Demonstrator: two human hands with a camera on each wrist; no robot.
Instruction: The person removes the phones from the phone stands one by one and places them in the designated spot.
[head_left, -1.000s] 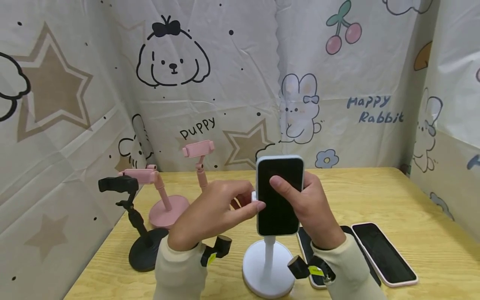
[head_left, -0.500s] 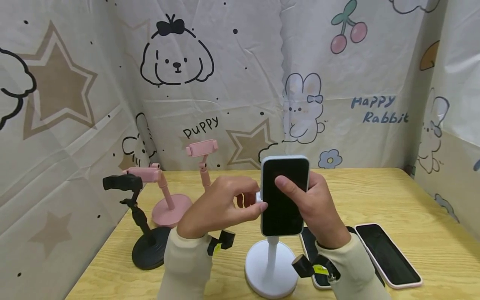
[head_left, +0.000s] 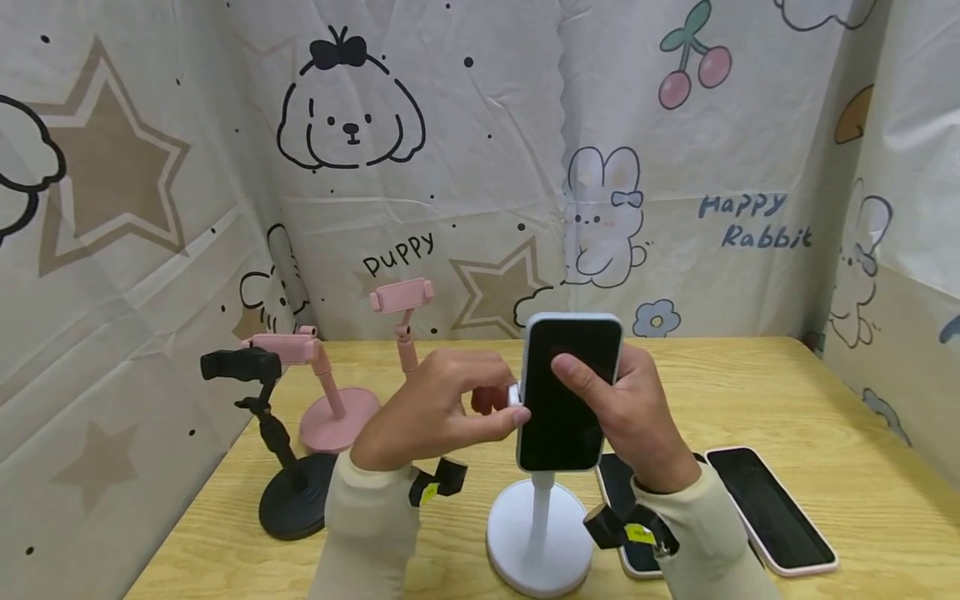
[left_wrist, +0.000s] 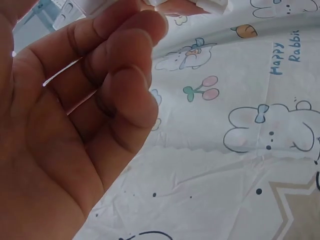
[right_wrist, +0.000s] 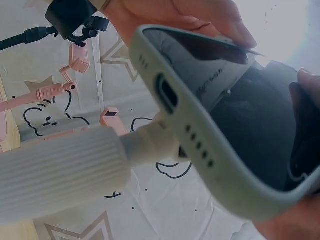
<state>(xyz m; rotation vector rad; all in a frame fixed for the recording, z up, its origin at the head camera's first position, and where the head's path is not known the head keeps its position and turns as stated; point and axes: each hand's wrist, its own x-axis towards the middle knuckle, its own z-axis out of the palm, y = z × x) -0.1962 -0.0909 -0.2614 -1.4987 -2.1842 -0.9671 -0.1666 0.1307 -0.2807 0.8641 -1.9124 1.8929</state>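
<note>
A phone [head_left: 564, 433] in a pale blue case stands in front of the head of a white phone stand [head_left: 510, 542], its dark screen facing me. My right hand [head_left: 647, 421] grips the phone from the right, thumb across the screen and fingers behind. At the left edge of the phone, my left hand [head_left: 438, 408] pinches the small white clamp end [head_left: 513, 395] of the stand between thumb and finger. The right wrist view shows the phone's bottom edge [right_wrist: 175, 115] and the stand's ribbed post [right_wrist: 60, 170] below. The phone hides the rest of the holder.
A black phone stand [head_left: 296, 496] and two pink stands [head_left: 341, 421] [head_left: 405, 298] occupy the left of the wooden table [head_left: 750, 392]. Several phones lie on the right, including one in a pale pink case [head_left: 776, 508]. A printed cloth [head_left: 480, 167] hangs around the table.
The phone has tilted slightly, its top leaning to the right. The white clamp end in my left fingers shows a little more beside it. Both hands keep their holds.
</note>
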